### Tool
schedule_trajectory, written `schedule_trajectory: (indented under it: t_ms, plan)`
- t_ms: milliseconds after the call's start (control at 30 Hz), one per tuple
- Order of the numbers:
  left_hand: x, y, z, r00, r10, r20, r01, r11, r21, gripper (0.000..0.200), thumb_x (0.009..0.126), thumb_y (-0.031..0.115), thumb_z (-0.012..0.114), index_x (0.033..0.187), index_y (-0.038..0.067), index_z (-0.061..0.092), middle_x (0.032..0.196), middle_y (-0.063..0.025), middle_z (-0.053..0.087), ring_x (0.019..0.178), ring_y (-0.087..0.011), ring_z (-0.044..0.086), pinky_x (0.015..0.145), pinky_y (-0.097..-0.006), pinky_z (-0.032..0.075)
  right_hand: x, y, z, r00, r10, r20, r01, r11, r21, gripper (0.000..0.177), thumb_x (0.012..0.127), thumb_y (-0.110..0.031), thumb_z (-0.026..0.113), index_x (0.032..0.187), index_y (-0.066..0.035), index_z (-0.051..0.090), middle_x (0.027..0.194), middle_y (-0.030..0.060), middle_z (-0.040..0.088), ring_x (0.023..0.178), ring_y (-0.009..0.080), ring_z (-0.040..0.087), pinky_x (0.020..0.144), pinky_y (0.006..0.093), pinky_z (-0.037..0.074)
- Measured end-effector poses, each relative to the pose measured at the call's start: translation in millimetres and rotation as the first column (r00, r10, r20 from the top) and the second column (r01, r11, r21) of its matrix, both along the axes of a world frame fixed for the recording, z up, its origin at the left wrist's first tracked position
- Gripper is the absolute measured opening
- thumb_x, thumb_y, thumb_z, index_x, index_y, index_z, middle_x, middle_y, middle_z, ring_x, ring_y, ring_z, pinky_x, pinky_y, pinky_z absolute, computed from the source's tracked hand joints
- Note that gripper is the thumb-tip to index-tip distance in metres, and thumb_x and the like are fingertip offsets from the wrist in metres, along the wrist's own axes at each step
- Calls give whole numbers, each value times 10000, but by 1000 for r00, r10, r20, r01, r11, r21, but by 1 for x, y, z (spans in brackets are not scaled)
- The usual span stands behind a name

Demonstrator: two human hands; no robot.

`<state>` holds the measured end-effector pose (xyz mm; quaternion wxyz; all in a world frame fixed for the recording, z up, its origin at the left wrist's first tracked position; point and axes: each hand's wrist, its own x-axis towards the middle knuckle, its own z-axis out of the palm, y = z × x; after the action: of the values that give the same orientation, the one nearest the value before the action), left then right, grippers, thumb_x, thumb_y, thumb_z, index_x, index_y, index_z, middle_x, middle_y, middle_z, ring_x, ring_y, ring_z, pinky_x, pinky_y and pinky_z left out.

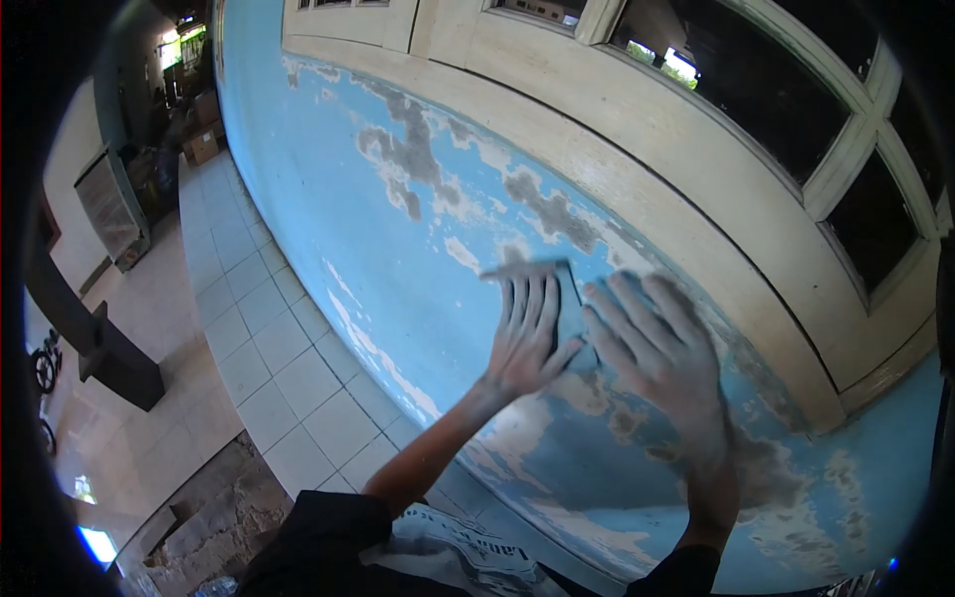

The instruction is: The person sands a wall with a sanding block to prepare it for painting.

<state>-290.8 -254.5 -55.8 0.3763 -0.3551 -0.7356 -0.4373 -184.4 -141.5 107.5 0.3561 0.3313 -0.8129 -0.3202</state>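
A blue wall [348, 209] with flaking paint and grey and white bare patches fills the middle of the view. My left hand [527, 338] presses a thin grey sheet [527, 270] against the wall, its fingers extended over the sheet and the thumb out to the right. The sheet's upper edge shows past my fingertips. Just to the right, my right hand [652, 338] lies with fingers spread, near the sheet's right edge and over the wall. Whether it touches the sheet is hard to see. Both hands look dusty.
Cream window frames [637, 139] with dark panes run above the hands. Along the wall's foot is a ledge of pale tiles [284, 373]. Beyond it stand a dark pillar base [124, 363], a framed panel [111, 209] and cardboard boxes [202, 146]. Broken ground [219, 517] lies at the lower left.
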Motion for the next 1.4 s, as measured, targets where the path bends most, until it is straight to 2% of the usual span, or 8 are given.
schedule_trajectory:
  t_ms: [67,200,333,467,500,633,1067,1400]
  plan:
    - [5,5,-11,997,10,70,-6,998,-64,777,931,495,334,1398,-103,166,1433,-352,156,1337,-519,95,1075,-603,43,2,-1,-2,998,-15,61,14,1000,20,286,819,-241,601,1068,-109,650,1207,14,595,1173,179,507,1083,379,325]
    - [-7,-6,53,1000,-18,3,18,1000,13,669,962,391,304,1395,-104,177,1447,-327,152,1347,-504,78,1073,-604,27,1,-3,-3,996,-85,31,85,996,-18,322,813,-257,600,1103,-121,635,1232,8,579,1193,179,492,1082,384,330]
    - [2,1,21,996,-67,63,60,993,105,619,958,342,322,1397,-80,209,1441,-329,164,1360,-487,48,1077,-604,2,3,-3,-4,992,-126,-8,124,985,-118,352,826,-287,596,1154,-162,612,1246,-26,571,1215,166,475,1079,380,339]
    - [9,-5,33,990,-144,-6,141,957,252,510,913,162,457,1345,-68,315,1445,-281,225,1345,-490,142,1081,-602,89,5,-8,-1,986,-158,51,162,981,-110,357,842,-327,584,1156,-159,611,1246,-31,567,1221,164,470,1082,390,328]
    - [14,-7,47,998,-31,-57,43,970,239,473,825,39,569,1268,-55,430,1410,-242,325,1278,-475,321,1046,-555,268,5,-8,0,987,-150,51,154,982,-107,357,842,-327,584,1156,-159,611,1246,-31,567,1221,164,470,1082,390,328]
    - [5,-9,76,975,49,-217,35,930,365,453,723,-14,666,1162,-29,560,1290,-175,471,1087,-361,512,873,-431,457,4,-7,1,989,-145,36,148,985,-87,410,822,-365,575,1135,-103,613,1221,-5,582,1222,179,472,1082,413,319]
    - [-3,-13,96,980,33,-198,61,892,448,323,747,-81,659,1041,25,580,1010,-124,578,948,-265,574,778,-350,478,4,-7,-1,990,-125,67,132,985,-114,447,805,-397,614,1095,-57,616,1183,21,598,1204,221,484,1044,483,338]
    - [-15,-9,92,950,111,-291,48,871,489,330,723,-25,692,1041,24,618,1005,-122,583,894,-289,581,731,-353,477,5,-4,-5,988,-149,30,151,984,-92,421,867,-388,513,1137,-83,619,1206,5,591,1229,175,466,1084,426,313]
